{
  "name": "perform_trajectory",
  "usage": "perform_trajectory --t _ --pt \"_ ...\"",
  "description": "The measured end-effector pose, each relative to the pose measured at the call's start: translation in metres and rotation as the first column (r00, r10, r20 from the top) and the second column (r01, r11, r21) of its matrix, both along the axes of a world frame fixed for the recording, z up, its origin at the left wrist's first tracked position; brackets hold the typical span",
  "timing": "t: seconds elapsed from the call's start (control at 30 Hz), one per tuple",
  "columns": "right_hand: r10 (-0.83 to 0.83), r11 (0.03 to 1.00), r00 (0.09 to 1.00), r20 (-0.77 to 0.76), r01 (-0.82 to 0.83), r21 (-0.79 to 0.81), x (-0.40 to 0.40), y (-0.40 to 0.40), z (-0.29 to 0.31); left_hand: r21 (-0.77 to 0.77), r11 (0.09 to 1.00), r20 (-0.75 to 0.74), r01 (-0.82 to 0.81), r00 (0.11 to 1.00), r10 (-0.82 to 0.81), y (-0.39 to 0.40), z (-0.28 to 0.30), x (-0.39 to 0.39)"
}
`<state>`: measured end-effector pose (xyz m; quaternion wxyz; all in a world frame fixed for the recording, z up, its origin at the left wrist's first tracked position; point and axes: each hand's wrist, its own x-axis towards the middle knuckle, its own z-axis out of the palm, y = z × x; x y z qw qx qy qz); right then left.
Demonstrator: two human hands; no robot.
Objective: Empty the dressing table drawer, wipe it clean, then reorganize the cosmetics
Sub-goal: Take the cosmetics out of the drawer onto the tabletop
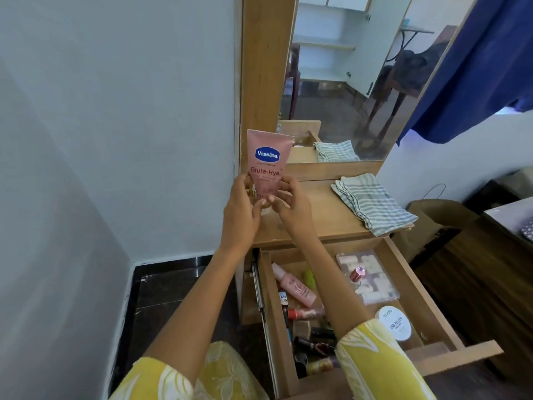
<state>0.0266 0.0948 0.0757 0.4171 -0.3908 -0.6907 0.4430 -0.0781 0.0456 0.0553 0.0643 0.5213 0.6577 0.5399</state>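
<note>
A pink Vaseline tube (268, 157) stands cap-down over the left end of the dressing table top (323, 215). My left hand (240, 215) and my right hand (291, 200) both grip its lower end near the white cap. Below, the wooden drawer (427, 307) is pulled open. It holds a pink bottle (294, 287), a green item (309, 277), a clear box of pale pieces (372, 281), a rose-capped bottle (357, 274), a white nail polish remover jar (393, 323) and several small bottles (311, 336) along its left side.
A folded striped cloth (375, 203) lies on the right of the table top. The mirror (360, 76) stands behind it. A brown paper bag (432, 223) sits on the floor at right, a blue fabric (476, 67) hangs above, and a white wall (115, 125) is at left.
</note>
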Motion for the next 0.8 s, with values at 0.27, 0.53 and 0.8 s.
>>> perform_trajectory --t 0.27,0.53,0.8 --pt "-0.074 0.997 0.997 -0.016 0.074 0.010 -0.019 0.020 -0.008 -0.034 0.999 0.015 -0.040 0.999 0.040 0.023 0.001 -0.007" --pt "-0.213 0.972 0.967 0.142 0.195 0.132 0.015 -0.011 0.002 0.024 0.985 -0.074 -0.169 0.983 0.170 -0.029 -0.004 0.017" --pt "-0.016 0.996 0.533 0.846 -0.062 0.058 0.081 -0.071 -0.038 -0.266 0.958 -0.478 -0.107 0.878 -0.035 -0.092 -0.040 0.056"
